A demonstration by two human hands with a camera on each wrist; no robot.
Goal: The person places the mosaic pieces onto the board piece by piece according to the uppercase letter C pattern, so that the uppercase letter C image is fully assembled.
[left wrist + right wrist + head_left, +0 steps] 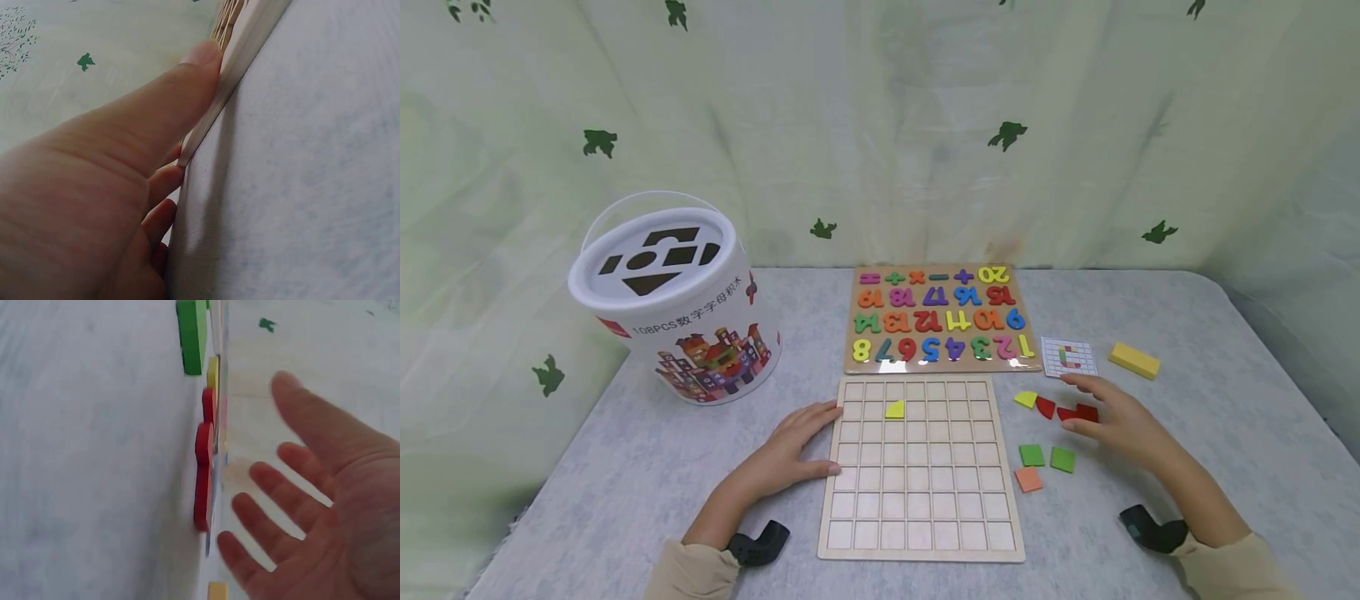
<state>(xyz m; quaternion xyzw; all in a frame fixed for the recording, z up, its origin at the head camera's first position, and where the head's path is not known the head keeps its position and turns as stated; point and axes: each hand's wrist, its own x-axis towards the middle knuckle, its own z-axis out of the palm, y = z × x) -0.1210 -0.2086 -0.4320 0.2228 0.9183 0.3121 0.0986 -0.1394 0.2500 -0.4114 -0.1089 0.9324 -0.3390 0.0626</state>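
A wooden grid board lies flat on the table, with one yellow quarter-circle piece in a cell of its second row. My left hand rests against the board's left edge, thumb and fingertips touching the rim. Over the red pieces on the right, my right hand hovers with fingers spread and nothing held. A second yellow quarter-circle piece lies beside them. Nearer the front are two green squares and an orange square. In the right wrist view, the fingers stay apart from the red pieces.
Behind the grid lies a number puzzle board with colourful numerals. A small pattern card and a yellow block are at the right. A white lidded bucket stands at the back left, before a hanging curtain.
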